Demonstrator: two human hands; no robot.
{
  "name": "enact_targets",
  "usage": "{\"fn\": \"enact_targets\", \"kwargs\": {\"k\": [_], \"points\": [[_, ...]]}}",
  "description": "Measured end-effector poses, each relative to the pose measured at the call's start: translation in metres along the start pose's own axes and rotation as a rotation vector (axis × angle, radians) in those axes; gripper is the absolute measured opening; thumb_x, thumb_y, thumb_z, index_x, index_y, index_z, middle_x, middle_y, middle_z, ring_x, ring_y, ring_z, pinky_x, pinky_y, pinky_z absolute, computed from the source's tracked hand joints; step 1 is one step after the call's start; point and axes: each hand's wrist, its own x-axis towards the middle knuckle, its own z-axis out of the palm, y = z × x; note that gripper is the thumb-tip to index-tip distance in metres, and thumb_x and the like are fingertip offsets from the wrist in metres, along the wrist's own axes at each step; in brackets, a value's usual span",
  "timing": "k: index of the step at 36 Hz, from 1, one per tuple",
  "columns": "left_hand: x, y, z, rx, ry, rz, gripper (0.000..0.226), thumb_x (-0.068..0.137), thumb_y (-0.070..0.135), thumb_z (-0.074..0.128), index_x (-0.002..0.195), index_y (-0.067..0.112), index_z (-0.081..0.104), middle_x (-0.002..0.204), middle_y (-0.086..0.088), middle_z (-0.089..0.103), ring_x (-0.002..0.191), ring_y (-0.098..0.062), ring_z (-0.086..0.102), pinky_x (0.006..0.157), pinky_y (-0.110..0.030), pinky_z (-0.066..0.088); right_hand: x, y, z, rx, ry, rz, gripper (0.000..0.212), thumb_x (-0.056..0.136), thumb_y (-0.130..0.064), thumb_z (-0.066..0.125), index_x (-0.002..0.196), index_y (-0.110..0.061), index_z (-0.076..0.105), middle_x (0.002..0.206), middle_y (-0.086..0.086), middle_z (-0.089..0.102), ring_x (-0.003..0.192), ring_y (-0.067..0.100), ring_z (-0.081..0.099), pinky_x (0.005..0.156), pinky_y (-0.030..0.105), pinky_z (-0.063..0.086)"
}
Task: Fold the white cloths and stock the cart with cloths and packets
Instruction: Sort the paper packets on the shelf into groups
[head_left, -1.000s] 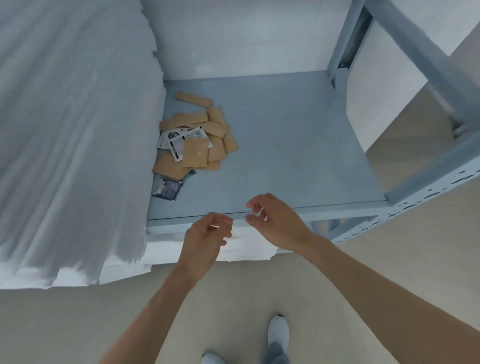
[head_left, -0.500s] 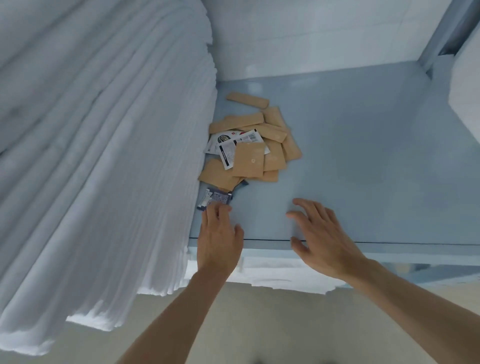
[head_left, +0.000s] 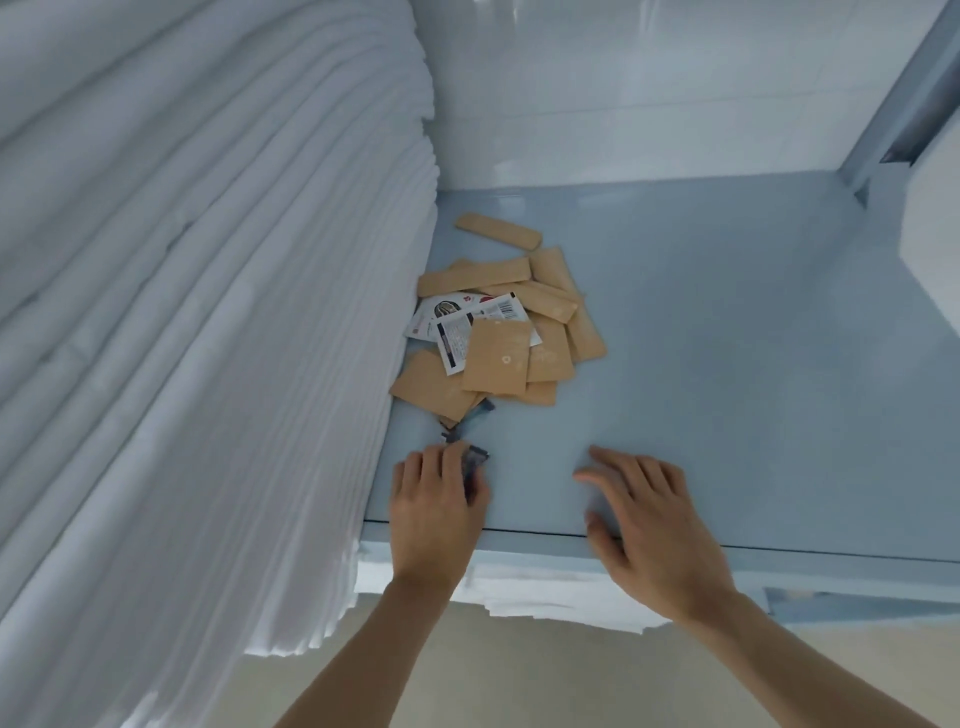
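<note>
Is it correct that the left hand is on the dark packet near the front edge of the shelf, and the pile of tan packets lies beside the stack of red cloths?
Not quite. The head view shows the cloths are white. The left hand, dark packet and tan packets are as you say.

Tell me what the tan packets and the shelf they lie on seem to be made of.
Tan packets: probably matte kraft paper, flat with crisp edges and no gloss. Shelf: likely painted metal, smooth pale blue with a faint sheen near the back wall.
</note>
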Motion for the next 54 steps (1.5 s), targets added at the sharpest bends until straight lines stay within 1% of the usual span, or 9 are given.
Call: {"fn": "enact_targets", "kwargs": {"k": [6,13,16,24,31,36,41,45,54], "points": [[-0.014,0.025,-0.008,-0.179,0.104,0.140,0.015,0.087,0.009,0.061,0.078,0.006,0.072,0.065,0.000,0.063,0.053,-0.016,0.058,0.048,-0.027,0.049,0.000,-0.002,-0.004,0.076,0.023,0.026,0.035,0.085,-0.029,0.052,0.117,-0.019,0.061,0.133,-0.001,0.057,0.117,0.021,0.054,0.101,0.040,0.040],[0.011,0.079,-0.004,-0.730,-0.173,-0.484,0.012,0.093,0.002,0.065,0.091,0.010,0.074,0.079,0.004,0.070,0.067,-0.005,0.061,0.063,-0.007,0.043,0.004,-0.006,-0.016,0.578,0.135,0.297,0.034,0.085,-0.016,0.055,0.119,-0.012,0.061,0.122,-0.006,0.059,0.115,0.010,0.048,0.102,0.022,0.037],[0.019,0.094,0.010,-0.816,-0.332,-0.513,0.013,0.094,0.007,0.065,0.100,0.011,0.076,0.087,0.004,0.073,0.075,-0.003,0.063,0.067,-0.005,0.044,-0.004,0.000,-0.020,0.677,0.175,0.407,0.030,0.092,-0.010,0.061,0.121,-0.016,0.060,0.110,-0.008,0.059,0.103,0.011,0.053,0.090,0.019,0.043],[0.030,0.096,0.030,-0.553,-0.238,-0.120,0.024,0.092,0.006,0.069,0.115,0.003,0.071,0.114,-0.009,0.067,0.106,-0.022,0.061,0.094,-0.014,0.037,-0.031,0.033,-0.026,0.529,0.139,0.294,0.043,0.090,-0.002,0.056,0.129,-0.019,0.054,0.108,-0.008,0.047,0.091,0.009,0.053,0.080,0.017,0.046],[0.019,0.061,0.036,-0.417,-0.280,0.152,0.015,0.089,0.009,0.073,0.103,0.004,0.072,0.098,-0.009,0.058,0.094,-0.026,0.053,0.080,-0.036,0.049,-0.023,0.023,-0.022,0.210,0.073,0.085,0.045,0.091,-0.011,0.059,0.135,-0.018,0.056,0.128,0.003,0.047,0.106,0.021,0.049,0.086,0.027,0.050],[0.016,0.045,0.029,-0.203,-0.132,0.019,0.015,0.083,-0.002,0.073,0.098,0.000,0.070,0.103,-0.017,0.061,0.094,-0.037,0.058,0.082,-0.045,0.050,-0.021,0.022,-0.021,0.167,0.126,0.085,0.035,0.088,-0.005,0.063,0.122,-0.013,0.064,0.117,0.007,0.054,0.098,0.024,0.054,0.076,0.032,0.055],[0.020,0.023,0.022,-0.071,-0.210,-0.048,0.035,0.093,0.018,0.066,0.122,0.000,0.061,0.128,-0.017,0.057,0.113,-0.036,0.054,0.100,-0.047,0.045,-0.005,0.021,-0.029,0.094,0.126,0.122,0.031,0.083,-0.008,0.068,0.113,-0.016,0.064,0.108,0.004,0.053,0.075,0.019,0.060,0.044,0.021,0.039],[0.019,0.022,0.024,-0.047,-0.222,-0.086,0.046,0.097,0.025,0.048,0.132,-0.003,0.055,0.134,-0.017,0.056,0.124,-0.036,0.051,0.110,-0.049,0.039,0.012,0.022,-0.023,0.029,0.211,0.224,0.018,0.087,-0.009,0.066,0.105,-0.011,0.063,0.101,0.006,0.055,0.071,0.024,0.060,0.041,0.024,0.033],[0.013,0.020,0.030,-0.008,-0.090,0.016,0.026,0.089,0.004,0.068,0.114,-0.004,0.068,0.094,-0.019,0.060,0.089,-0.038,0.057,0.084,-0.053,0.051,0.015,0.024,-0.014,-0.019,0.252,0.306,0.006,0.092,-0.014,0.059,0.093,-0.008,0.058,0.091,0.006,0.053,0.070,0.026,0.056,0.044,0.027,0.032]]}}
